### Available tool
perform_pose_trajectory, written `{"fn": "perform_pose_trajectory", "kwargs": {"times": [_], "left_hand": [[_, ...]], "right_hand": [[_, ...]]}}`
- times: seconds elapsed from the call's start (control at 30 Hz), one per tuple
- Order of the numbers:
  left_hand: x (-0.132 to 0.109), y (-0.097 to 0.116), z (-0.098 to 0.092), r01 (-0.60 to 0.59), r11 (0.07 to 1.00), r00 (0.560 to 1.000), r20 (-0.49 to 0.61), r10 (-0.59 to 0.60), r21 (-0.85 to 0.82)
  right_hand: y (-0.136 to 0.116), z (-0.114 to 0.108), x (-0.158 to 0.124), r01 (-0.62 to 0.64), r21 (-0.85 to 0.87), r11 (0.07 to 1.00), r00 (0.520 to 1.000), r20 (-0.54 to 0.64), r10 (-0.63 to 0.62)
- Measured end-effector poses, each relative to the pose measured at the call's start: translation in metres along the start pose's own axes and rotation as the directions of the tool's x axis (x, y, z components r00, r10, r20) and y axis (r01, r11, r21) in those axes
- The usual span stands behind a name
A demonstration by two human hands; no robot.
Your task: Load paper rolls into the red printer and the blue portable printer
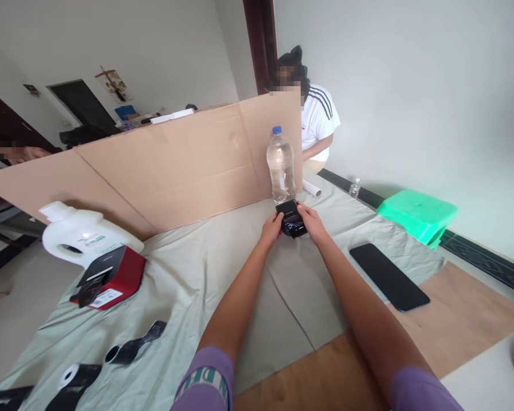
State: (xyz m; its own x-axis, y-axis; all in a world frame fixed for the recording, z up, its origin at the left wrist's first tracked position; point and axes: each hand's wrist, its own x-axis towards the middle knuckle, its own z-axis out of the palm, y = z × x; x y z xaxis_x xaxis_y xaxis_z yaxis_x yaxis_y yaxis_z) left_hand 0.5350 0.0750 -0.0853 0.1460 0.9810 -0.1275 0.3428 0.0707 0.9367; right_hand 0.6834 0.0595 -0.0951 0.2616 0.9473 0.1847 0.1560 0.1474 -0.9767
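Observation:
Out in front of me, both arms stretch over the cloth to a small black boxy device [289,211] with a glossy dark lower part; its exact kind is unclear. My left hand [272,228] grips its left side, thumb near the top edge. On the opposite side my right hand [312,221] is closed on it in the same way. Just behind the device stands a clear bottle of liquid [281,165] with a blue cap, upright against the cardboard sheet [175,165].
Left on the cloth [223,257] are a white jug [98,234], a red-and-black box-shaped device [126,277] and several black strip rolls [83,377]. Right are a phone [389,277], a white tube [312,188] and a green stool [417,210]. A person [321,120] sits behind the cardboard.

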Motion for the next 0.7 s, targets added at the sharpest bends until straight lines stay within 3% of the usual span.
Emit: {"fn": "perform_pose_trajectory", "kwargs": {"times": [0.07,0.17,0.4,0.57,0.7], "left_hand": [[0.019,0.008,0.024,0.000,1.000,1.000,0.026,0.000,0.024],[0.039,0.013,0.044,-0.002,0.997,0.999,0.037,-0.001,0.074],[0.054,0.006,0.056,0.059,0.988,0.997,0.032,-0.065,0.141],[0.040,0.005,0.055,0.098,0.988,0.992,0.064,-0.106,0.117],[-0.005,-0.006,0.038,0.101,0.990,0.987,0.118,-0.112,0.094]], "right_hand": [[0.011,-0.020,0.011,-0.012,0.075,0.997,0.997,-0.074,0.017],[0.026,-0.034,0.018,-0.026,0.058,0.998,0.993,-0.117,0.033],[0.041,-0.036,0.023,-0.059,-0.036,0.998,0.995,-0.087,0.055],[0.038,-0.041,0.024,-0.052,-0.096,0.994,0.998,-0.051,0.047],[0.029,-0.040,0.017,-0.026,-0.210,0.977,0.999,-0.048,0.016]]}}
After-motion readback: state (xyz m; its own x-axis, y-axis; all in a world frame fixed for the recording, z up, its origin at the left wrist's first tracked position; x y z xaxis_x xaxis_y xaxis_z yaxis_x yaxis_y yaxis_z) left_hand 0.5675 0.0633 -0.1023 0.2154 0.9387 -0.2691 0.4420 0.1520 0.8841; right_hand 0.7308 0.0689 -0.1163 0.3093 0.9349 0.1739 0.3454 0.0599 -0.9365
